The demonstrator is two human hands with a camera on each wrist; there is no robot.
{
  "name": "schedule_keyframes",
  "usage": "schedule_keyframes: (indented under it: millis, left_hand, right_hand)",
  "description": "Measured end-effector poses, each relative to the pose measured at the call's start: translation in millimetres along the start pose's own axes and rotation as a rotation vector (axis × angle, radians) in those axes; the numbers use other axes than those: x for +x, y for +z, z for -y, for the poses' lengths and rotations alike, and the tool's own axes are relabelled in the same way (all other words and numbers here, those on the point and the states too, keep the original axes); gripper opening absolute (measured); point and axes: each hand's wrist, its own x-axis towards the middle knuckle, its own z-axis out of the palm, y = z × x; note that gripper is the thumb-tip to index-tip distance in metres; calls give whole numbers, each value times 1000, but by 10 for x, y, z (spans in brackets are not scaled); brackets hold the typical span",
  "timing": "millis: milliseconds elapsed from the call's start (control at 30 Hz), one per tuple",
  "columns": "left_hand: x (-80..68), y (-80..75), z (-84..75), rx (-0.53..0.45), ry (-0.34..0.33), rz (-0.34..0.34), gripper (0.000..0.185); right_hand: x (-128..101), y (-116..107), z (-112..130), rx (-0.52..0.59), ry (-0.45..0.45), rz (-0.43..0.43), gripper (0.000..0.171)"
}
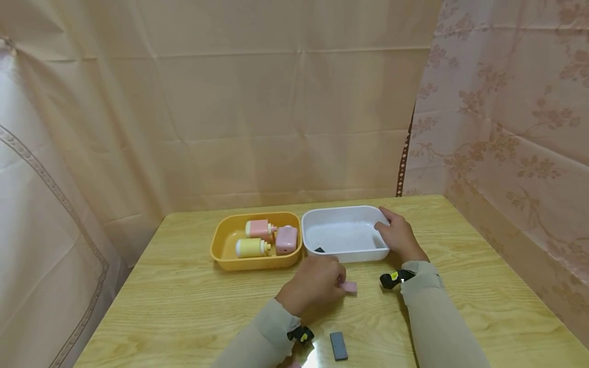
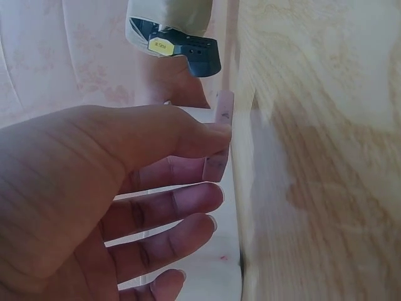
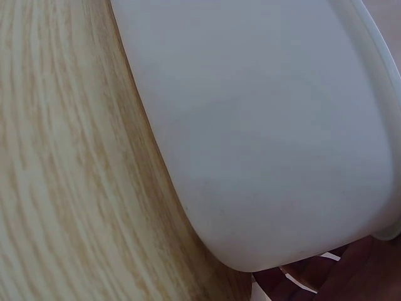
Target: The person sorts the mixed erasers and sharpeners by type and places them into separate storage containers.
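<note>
My left hand pinches a small flat pink block between thumb and forefinger, just above or at the table in front of the white tray. In the left wrist view, the pink block stands on edge while the other fingers are spread loosely. My right hand grips the right end of the white tray, its thumb over the rim. A small black piece lies inside that tray near the front left. In the right wrist view, the tray's outer wall hides most of the hand.
A yellow tray touches the white one on the left, holding a pink bottle, a yellow bottle and a pink container. A dark grey block lies near the front, beside a pink object cut by the frame.
</note>
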Motion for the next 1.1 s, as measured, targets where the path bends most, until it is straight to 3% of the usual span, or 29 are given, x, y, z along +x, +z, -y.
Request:
schedule_keyframes:
  millis: [800, 1100]
  left_hand:
    - [37, -84, -3, 36, 12, -84, 9]
    - [67, -169, 21, 41, -16, -115, 11]
  right_hand:
    - [12, -20, -22, -17, -6, -15, 67]
    - [20, 3, -32, -16, -24, -23, 67]
